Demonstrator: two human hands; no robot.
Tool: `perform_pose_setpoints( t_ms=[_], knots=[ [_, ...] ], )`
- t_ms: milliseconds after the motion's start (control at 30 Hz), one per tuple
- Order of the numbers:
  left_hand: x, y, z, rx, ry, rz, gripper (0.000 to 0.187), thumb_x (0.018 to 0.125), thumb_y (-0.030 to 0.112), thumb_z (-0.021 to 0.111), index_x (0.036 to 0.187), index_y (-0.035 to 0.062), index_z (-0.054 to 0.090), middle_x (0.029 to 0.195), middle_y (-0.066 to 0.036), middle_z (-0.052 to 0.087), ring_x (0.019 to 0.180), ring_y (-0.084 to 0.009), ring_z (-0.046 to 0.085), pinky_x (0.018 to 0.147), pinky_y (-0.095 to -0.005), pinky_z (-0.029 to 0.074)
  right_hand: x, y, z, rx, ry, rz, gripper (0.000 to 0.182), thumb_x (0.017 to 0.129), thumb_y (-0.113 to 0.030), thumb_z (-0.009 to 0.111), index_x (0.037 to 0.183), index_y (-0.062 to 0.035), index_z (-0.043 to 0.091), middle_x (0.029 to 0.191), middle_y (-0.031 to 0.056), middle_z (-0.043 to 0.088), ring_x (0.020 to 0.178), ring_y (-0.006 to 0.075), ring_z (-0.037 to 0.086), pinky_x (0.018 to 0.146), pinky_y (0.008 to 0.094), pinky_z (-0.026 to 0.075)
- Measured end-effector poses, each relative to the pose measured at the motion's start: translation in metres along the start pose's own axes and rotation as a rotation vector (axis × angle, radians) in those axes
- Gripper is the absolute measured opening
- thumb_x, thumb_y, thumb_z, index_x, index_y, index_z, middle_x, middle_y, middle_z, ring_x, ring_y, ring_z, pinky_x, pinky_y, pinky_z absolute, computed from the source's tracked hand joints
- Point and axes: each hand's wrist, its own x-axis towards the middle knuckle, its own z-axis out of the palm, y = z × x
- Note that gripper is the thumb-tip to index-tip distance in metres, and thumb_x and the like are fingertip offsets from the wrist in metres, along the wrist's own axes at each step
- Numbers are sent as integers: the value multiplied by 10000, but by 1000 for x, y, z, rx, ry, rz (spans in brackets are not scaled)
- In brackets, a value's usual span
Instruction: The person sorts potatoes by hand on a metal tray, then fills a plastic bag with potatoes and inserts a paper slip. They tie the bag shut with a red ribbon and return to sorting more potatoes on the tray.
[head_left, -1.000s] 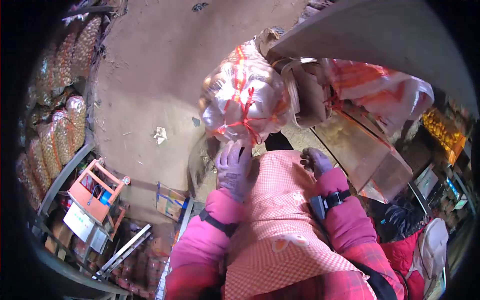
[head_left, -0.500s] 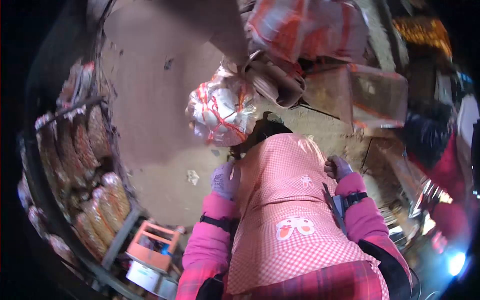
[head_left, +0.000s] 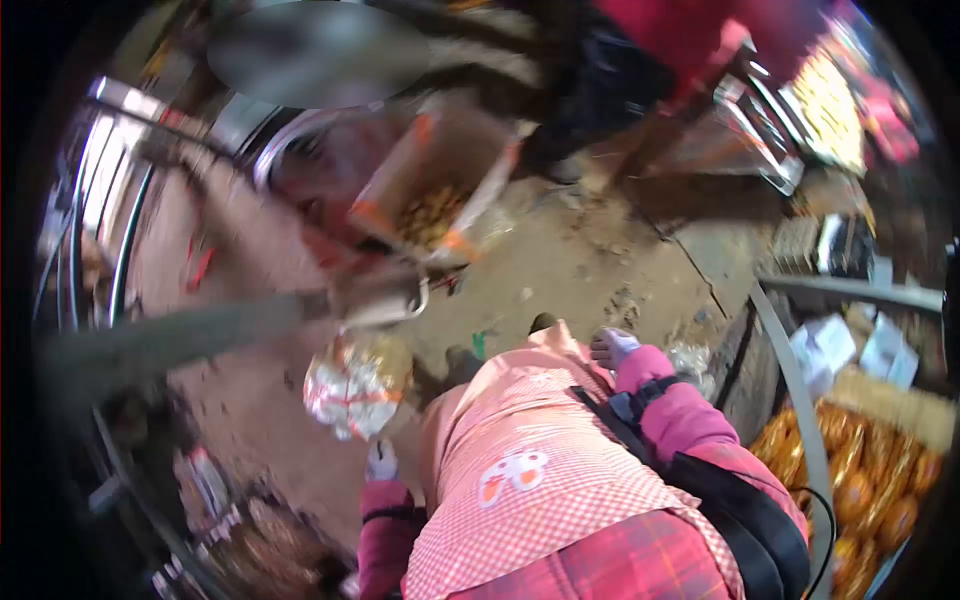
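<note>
Bare dirt floor [head_left: 590,250], metal rack [head_left: 800,400] of bagged oranges [head_left: 850,470] at right, dim light.

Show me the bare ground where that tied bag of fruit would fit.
Open dirt floor lies ahead of the feet, bordered by the orange-edged carton of fruit and the metal rack rail. The clear bag bound with red string, just above the gloved left hand, fills the left side. Right of the gloved right hand, packed oranges crowd everything.

Mkt stall: bagged fruit [head_left: 858,478], dirt floor [head_left: 590,260]
</note>
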Motion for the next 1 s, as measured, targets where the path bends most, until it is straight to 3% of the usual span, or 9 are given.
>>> perform_pose_setpoints(
  t_ms=[100,233,333,400,467,533,633,933,1000],
  knots=[
    [34,33,19,-166,-64,-31,442,936,426,472,1102,39,605,794,-186,662,744,-356,650,669,-460,495,-68,-4,44,-158,383,-234,275,930,-282,447,684,-161,433,564,-38,368,462,115,370,435,305,294],
    [58,156,14,146,-198,-8,481,950,446,421,1138,37,589,901,-197,673,835,-340,644,759,-436,492,-71,5,-77,54,156,-277,190,926,-299,521,880,-122,572,699,22,541,579,171,521,538,326,447],
    [109,205,49,305,-182,326,476,950,428,418,1134,32,608,1103,-229,629,1020,-336,607,885,-407,470,-70,45,-162,-478,485,-551,207,921,-280,505,913,-94,596,773,59,603,628,217,563,607,369,489],
    [99,294,69,289,-239,407,446,941,404,442,1143,46,615,1142,-213,623,1076,-338,593,924,-398,461,-74,62,-208,-457,571,-518,223,915,-276,498,918,-74,594,810,72,618,657,240,573,637,386,498],
    [108,341,97,286,-284,712,411,923,392,477,1133,74,632,1125,-175,643,1077,-342,597,919,-397,465,-123,32,-180,464,532,-251,229,906,-267,497,928,-59,591,837,75,625,678,247,583,645,372,500],
    [127,376,133,512,-417,703,381,913,391,505,1123,102,638,1098,-167,652,1061,-339,605,915,-404,468,-161,30,-176,153,575,-459,221,897,-284,500,885,-84,594,758,53,609,624,218,566,569,320,470],
    [111,428,177,434,-460,608,420,922,438,488,1133,104,631,1114,-170,649,1083,-340,597,924,-417,464,-161,28,-206,535,296,-364,245,898,-298,484,808,-86,568,659,31,572,533,177,513,498,286,418],
    [87,611,255,635,-491,767,488,935,488,425,1105,84,639,1105,-173,650,1064,-362,596,927,-410,451,-151,16,-281,671,367,-426,215,904,-246,436,790,-98,542,615,26,516,476,150,437,452,293,337],
    [128,632,299,474,-531,853,388,913,414,543,989,57,674,789,-111,670,762,-207,628,728,-352,485,-164,-1,-290,663,442,-527,156,886,-208,465,795,-102,533,624,23,501,487,155,435,448,301,334]
  ],
)
